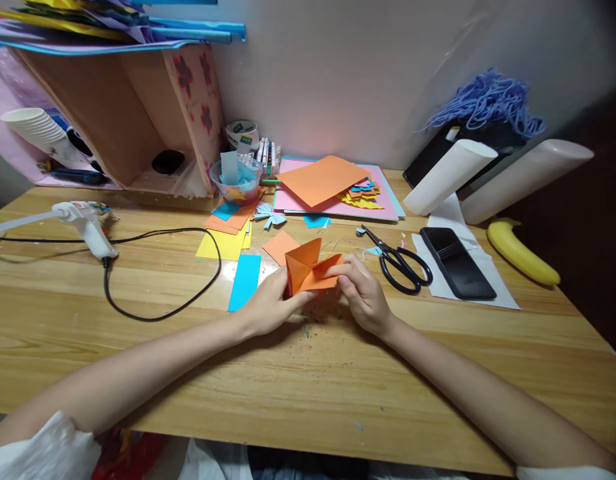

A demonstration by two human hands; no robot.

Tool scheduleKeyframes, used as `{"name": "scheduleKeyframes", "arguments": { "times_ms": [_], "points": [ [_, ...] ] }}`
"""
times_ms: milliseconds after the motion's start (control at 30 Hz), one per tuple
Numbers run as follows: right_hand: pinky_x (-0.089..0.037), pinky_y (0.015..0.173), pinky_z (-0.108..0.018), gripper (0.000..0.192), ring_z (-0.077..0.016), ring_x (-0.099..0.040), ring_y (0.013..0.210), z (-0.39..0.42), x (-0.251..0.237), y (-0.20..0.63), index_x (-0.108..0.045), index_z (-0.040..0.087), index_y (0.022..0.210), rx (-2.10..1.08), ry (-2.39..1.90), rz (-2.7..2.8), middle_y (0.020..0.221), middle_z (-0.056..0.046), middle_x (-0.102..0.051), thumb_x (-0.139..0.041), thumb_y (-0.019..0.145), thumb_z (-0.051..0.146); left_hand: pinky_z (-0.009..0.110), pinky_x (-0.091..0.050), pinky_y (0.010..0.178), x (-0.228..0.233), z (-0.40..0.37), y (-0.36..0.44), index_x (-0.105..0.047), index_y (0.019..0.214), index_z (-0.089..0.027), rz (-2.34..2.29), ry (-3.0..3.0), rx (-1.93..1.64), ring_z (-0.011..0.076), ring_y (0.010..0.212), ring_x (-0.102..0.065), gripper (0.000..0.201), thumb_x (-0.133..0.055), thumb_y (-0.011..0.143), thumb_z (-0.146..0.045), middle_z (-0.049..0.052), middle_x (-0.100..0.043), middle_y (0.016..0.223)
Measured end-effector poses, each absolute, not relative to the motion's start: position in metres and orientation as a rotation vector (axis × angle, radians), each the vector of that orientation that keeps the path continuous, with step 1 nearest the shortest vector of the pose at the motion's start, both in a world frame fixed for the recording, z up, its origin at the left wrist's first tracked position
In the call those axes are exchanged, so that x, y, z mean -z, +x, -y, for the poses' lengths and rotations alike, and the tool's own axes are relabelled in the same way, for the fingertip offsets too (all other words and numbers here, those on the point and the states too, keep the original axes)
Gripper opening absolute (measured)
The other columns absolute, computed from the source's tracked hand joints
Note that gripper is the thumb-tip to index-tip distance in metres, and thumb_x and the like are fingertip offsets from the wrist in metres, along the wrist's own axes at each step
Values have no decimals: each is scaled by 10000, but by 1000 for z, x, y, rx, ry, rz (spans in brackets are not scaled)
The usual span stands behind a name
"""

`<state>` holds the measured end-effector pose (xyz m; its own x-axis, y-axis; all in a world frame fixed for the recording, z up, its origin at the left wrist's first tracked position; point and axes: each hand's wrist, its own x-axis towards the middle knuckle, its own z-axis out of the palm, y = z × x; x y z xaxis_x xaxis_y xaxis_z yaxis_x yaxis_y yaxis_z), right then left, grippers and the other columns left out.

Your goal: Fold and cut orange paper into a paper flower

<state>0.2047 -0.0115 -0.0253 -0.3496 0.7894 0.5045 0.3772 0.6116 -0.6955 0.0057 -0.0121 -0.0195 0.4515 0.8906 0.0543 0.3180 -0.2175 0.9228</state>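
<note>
A folded piece of orange paper point(308, 268) is held just above the wooden table point(298, 373) at its middle. My left hand point(268, 307) grips its left lower corner. My right hand point(363, 293) pinches its right flap between thumb and fingers. The paper stands partly open with creased flaps pointing up. A blue paper strip point(245, 281) lies flat just left of my left hand, and a small orange scrap point(278, 245) lies behind the folded piece.
Black scissors point(401, 263) lie right of my right hand, then a black phone point(457, 261) on white paper and a banana point(522, 252). A glue gun point(85, 223) with looping cord point(163, 310) lies left. Coloured sheets point(323, 179), a bowl point(237, 181) and a wooden box point(138, 113) line the back.
</note>
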Motion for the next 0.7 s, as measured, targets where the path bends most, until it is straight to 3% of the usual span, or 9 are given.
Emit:
{"name": "scheduleKeyframes", "arguments": {
  "times_ms": [100, 200, 367, 533, 700],
  "points": [
    [-414, 649, -310, 242, -165, -499, 736, 11, 25, 206, -542, 200, 826, -566, -958, 1929, 784, -40, -486, -317, 917, 190, 396, -432, 844, 19, 14, 4, -527, 1120, -165, -972, 1771, -777, 263, 978, -539, 428, -546, 794, -443, 99, -587, 1117],
    [-400, 585, -286, 236, -156, -493, 667, 10, 26, 205, -521, 194, 714, -517, -979, 1918, 718, -33, -493, -366, 889, 165, 401, -391, 914, 18, 14, 4, -514, 1154, -189, -1004, 1727, -831, 262, 1046, -512, 408, -479, 841, -448, 91, -561, 1176],
    [-428, 550, -252, 144, -146, -531, 664, 10, 27, 204, -575, 204, 851, -460, -970, 1897, 764, -29, -558, -505, 782, 98, 347, -402, 900, 21, 11, 5, -462, 1187, -201, -1074, 1552, -967, 204, 1032, -509, 335, -413, 895, -357, 71, -562, 1113],
    [-459, 536, -242, 133, -134, -516, 629, 9, 29, 203, -558, 208, 853, -539, -1065, 1796, 722, -8, -516, -546, 749, 127, 286, -475, 737, 29, 5, 7, -433, 1150, -201, -1056, 1331, -1126, 155, 861, -543, 409, -592, 796, -333, 55, -543, 1012],
    [-495, 595, -271, 193, -154, -557, 707, 7, 33, 204, -549, 219, 962, -633, -1145, 1694, 806, -23, -555, -582, 772, 214, 268, -478, 773, 32, 1, 8, -430, 1060, -215, -969, 1211, -1320, 153, 952, -552, 428, -685, 724, -283, 50, -557, 1042]
  ]
}}
